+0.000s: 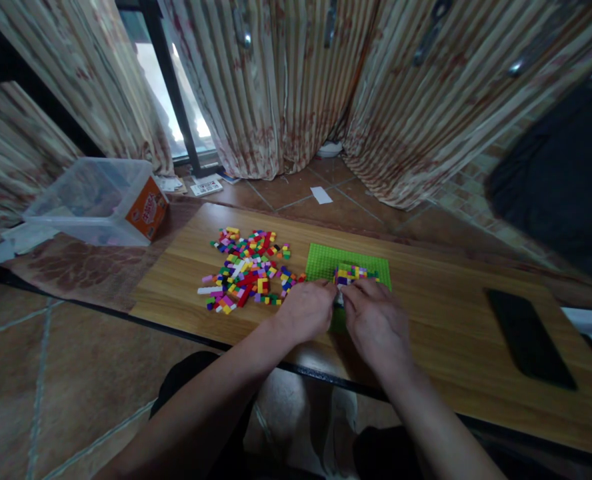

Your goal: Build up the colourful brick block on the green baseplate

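Note:
A bright green studded baseplate [349, 252] lies on the wooden table, bearing a low build of multicoloured toy bricks [357, 273]. My left hand [309, 308] is closed at the left side of this build, its fingertips bent inward; what they pinch is hidden. From the right, my right hand [380, 323] reaches over the plate's near part with thumb and fingers pinched together. A small white brick [340, 298] shows at its fingertips, between the two hands. Both hands cover much of the plate's front half.
Loose coloured bricks [249, 270] lie heaped left of the plate. A black phone-like slab [529, 339] rests on the table [446, 320] at right. Beyond the table's left end stands a clear plastic bin [91, 200] with an orange label. Curtains [296, 93] hang behind.

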A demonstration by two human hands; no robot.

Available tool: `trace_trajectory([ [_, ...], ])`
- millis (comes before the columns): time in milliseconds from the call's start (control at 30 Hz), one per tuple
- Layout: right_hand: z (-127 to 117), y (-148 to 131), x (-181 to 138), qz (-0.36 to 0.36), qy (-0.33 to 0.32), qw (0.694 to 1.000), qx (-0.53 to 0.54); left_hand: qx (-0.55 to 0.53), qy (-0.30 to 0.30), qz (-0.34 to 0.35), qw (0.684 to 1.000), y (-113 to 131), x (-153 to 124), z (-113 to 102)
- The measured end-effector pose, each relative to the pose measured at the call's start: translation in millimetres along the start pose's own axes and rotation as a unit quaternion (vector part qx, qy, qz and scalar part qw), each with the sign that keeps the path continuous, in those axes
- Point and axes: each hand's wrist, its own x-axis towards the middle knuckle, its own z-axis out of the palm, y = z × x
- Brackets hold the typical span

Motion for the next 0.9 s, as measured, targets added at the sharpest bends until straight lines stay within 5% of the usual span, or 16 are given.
trace_trajectory([
  [233, -1, -13, -4, 0.009, -0.016, 0.997, -0.078, -0.035, 0.000, -0.029, 0.999, -4, 0, 1],
  [400, 0, 7, -8, 0.060, 0.065, 0.987, 0.132, -0.165, 0.059, -0.084, 0.981, -14, 3, -4],
  [533, -8, 24, -5, 0.140, 0.142, 0.940, 0.277, -0.379, 0.096, -0.094, 0.915, -19, 9, -3],
  [700, -12, 23, -2, 0.119, 0.076, 0.912, 0.384, -0.607, 0.068, -0.077, 0.788, -11, 14, -1],
  [900, -13, 14, -3, 0.073, 0.043, 0.905, 0.416, -0.673, 0.026, -0.063, 0.737, -2, 15, -5],
])
